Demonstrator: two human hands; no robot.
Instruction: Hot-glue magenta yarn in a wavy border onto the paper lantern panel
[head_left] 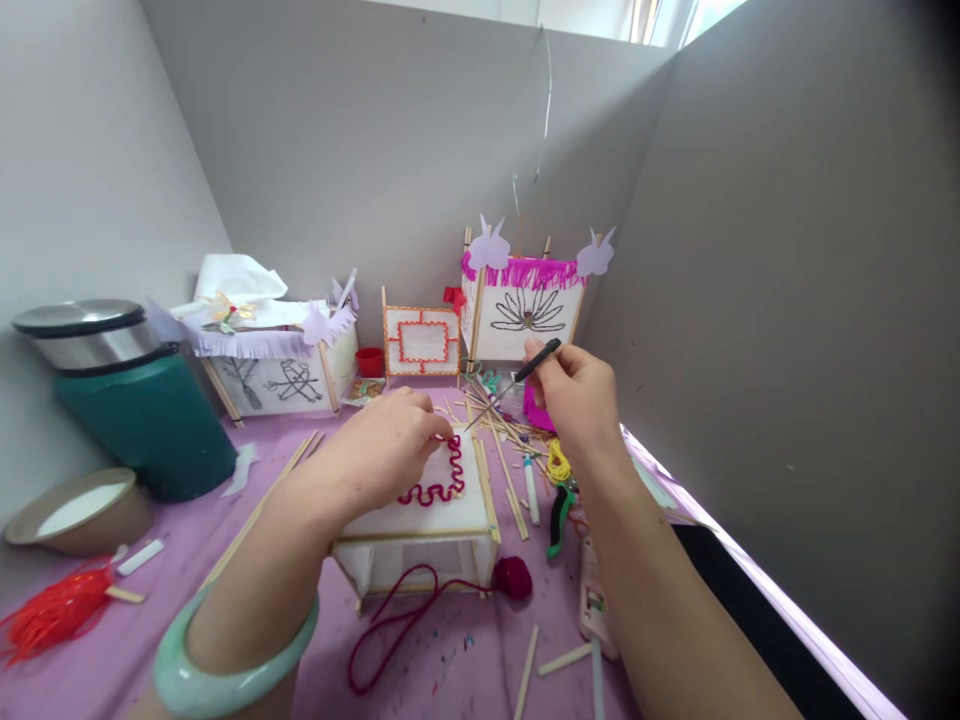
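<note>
A small box-shaped frame of wooden sticks with white panels (442, 518) stands on the purple cloth in front of me. Dark red yarn (456, 472) lies on its top panel in a wavy, squared outline. My left hand (394, 435) reaches over the panel, fingertips pinched on the yarn at the far corner; the hand hides part of the outline. In my right hand (576, 395) is a thin pointed metal tool with a black handle (540, 359), its tip slanting down beside that corner. A ball of the same yarn (513, 578) rests by the box's front right corner, its strand looping on the cloth.
A pink glue gun (592, 585), green-handled pliers (558, 522) and a marker (532, 490) lie at right. Scattered sticks (499, 430) sit behind the box. Decorated lanterns (525, 310) stand at the back. A green tumbler (142, 420) and a bowl (124, 525) are at left.
</note>
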